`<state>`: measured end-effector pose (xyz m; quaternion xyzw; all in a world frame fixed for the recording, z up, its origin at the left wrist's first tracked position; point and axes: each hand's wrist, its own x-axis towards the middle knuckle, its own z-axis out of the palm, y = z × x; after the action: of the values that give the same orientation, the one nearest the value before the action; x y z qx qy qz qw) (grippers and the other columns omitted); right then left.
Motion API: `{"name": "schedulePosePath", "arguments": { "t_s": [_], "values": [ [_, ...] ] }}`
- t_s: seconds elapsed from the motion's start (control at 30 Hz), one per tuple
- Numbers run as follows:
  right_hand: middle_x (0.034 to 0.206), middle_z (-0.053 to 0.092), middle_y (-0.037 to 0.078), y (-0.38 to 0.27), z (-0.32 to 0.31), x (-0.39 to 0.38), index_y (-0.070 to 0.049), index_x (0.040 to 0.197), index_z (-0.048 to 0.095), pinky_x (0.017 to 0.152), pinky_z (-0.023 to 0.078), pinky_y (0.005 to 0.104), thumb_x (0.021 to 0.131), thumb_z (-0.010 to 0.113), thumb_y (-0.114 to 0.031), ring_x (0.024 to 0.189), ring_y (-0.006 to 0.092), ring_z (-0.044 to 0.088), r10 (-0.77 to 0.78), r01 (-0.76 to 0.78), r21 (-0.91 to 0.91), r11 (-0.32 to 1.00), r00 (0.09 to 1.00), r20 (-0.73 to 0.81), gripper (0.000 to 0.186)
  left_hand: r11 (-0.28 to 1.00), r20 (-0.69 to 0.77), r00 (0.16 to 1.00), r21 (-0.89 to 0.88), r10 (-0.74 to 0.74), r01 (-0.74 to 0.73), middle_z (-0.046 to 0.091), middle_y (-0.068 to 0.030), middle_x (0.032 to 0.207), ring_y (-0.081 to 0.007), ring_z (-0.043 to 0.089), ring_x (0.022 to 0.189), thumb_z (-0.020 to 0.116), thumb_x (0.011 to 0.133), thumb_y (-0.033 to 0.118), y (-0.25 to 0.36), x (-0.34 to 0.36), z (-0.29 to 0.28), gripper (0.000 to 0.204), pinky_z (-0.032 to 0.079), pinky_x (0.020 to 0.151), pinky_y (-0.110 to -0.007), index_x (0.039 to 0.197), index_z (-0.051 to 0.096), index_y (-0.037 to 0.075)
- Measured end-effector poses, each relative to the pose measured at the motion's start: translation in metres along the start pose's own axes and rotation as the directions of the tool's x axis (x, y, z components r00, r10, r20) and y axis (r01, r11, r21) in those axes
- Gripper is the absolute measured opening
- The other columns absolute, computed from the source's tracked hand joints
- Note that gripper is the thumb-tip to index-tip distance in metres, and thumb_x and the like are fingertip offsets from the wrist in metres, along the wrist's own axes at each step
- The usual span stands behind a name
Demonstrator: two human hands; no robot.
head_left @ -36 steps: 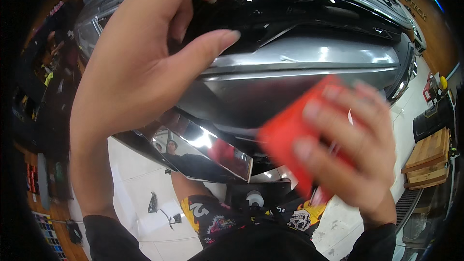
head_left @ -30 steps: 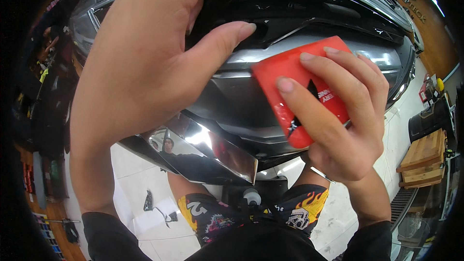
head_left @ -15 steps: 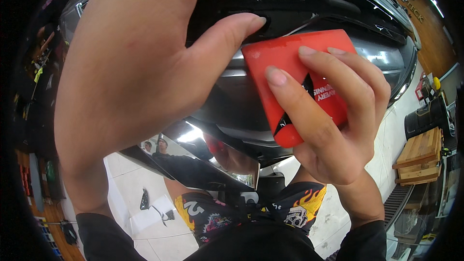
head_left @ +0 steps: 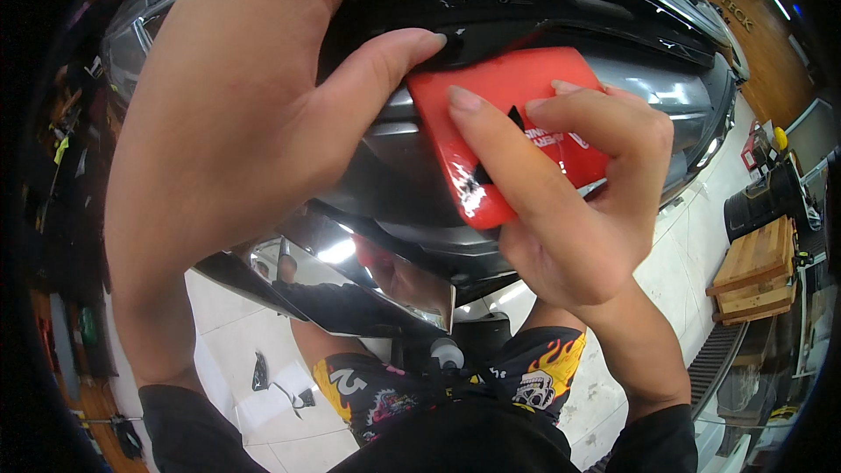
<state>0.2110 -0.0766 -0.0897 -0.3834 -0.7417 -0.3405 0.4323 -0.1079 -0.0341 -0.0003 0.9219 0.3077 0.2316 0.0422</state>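
Wooden boards (head_left: 749,263) are lying near a black container (head_left: 759,210) at the right. The left hand (head_left: 236,114) is blocking part of the glossy black panel (head_left: 526,13), its thumb spreading away from its fingers; whether it is touching there is hard to tell. The right hand's (head_left: 578,210) fingers are clamping the red squeegee (head_left: 517,74) over grey bodywork (head_left: 648,79). White floor tiles (head_left: 228,302) are showing below.

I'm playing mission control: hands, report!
Right hand gripping red card. Card hides some grey bodywork. Left hand open over black panel, thumb near card.
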Motion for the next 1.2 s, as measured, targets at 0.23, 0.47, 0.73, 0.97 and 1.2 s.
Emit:
{"name": "schedulePosePath", "arguments": {
  "t_s": [0.23, 0.47, 0.73, 0.97, 1.2],
  "values": [
    [0.1, 0.058, 0.009, -0.001, -0.028, 0.011, -0.013, 0.111, 0.082, 0.08, 0.05, 0.0369, 0.057, 0.075, -0.002, 0.089, 0.0252, 0.059, -0.001, 0.004, -0.026, 1.0, 0.991, 0.131, 0.055, 0.999, 0.038, 0.999, 0.037, -0.038, 0.036, 0.052, -0.0104, 0.102, -0.0206, 0.054, 0.083, 0.071, 0.09, 0.004, 0.063, 0.066, 0.005, 0.037, 0.047, 0.076, -0.032, 0.124, 0.056, 0.007],
    [0.101, 0.059, 0.01, -0.008, -0.035, 0.008, -0.012, 0.114, 0.081, 0.077, 0.046, 0.0332, 0.057, 0.072, -0.001, 0.087, 0.0238, 0.058, -0.024, 0.03, -0.043, 0.999, 0.99, 0.142, 0.059, 0.995, 0.087, 0.993, 0.055, -0.085, 0.081, 0.052, -0.0121, 0.101, -0.0226, 0.057, 0.084, 0.07, 0.09, 0.004, 0.091, 0.092, 0.007, 0.036, 0.048, 0.077, -0.034, 0.123, 0.055, 0.005],
    [0.099, 0.06, 0.01, -0.006, -0.021, 0.009, -0.013, 0.115, 0.081, 0.076, 0.045, 0.0324, 0.057, 0.07, 0.003, 0.087, 0.0233, 0.057, -0.023, 0.029, -0.054, 0.998, 0.995, 0.099, 0.061, 0.984, -0.168, 0.971, 0.075, 0.171, -0.16, 0.053, -0.0145, 0.102, -0.0311, 0.058, 0.088, 0.068, 0.089, 0.002, 0.059, 0.09, 0.029, 0.034, 0.048, 0.08, -0.036, 0.121, 0.056, 0.003],
    [0.095, 0.06, 0.009, -0.004, -0.011, 0.007, -0.014, 0.115, 0.081, 0.075, 0.044, 0.0324, 0.057, 0.07, 0.003, 0.085, 0.0227, 0.057, -0.004, 0.007, -0.066, 0.998, 0.999, 0.043, 0.062, 0.977, -0.197, 0.957, 0.061, 0.213, -0.205, 0.053, -0.015, 0.103, -0.0321, 0.058, 0.09, 0.067, 0.09, 0.003, 0.054, 0.091, 0.035, 0.033, 0.049, 0.081, -0.037, 0.121, 0.056, 0.003],
    [0.089, 0.059, 0.006, -0.002, -0.016, 0.011, -0.015, 0.113, 0.082, 0.073, 0.038, 0.0335, 0.056, 0.072, -0.003, 0.081, 0.0206, 0.057, -0.054, 0.069, -0.175, 0.982, 0.994, 0.091, 0.059, 0.968, -0.212, 0.945, 0.053, 0.25, -0.244, 0.054, -0.0153, 0.104, -0.0325, 0.059, 0.091, 0.067, 0.09, 0.003, 0.049, 0.092, 0.035, 0.033, 0.049, 0.082, -0.038, 0.121, 0.056, 0.003]
  ]
}}
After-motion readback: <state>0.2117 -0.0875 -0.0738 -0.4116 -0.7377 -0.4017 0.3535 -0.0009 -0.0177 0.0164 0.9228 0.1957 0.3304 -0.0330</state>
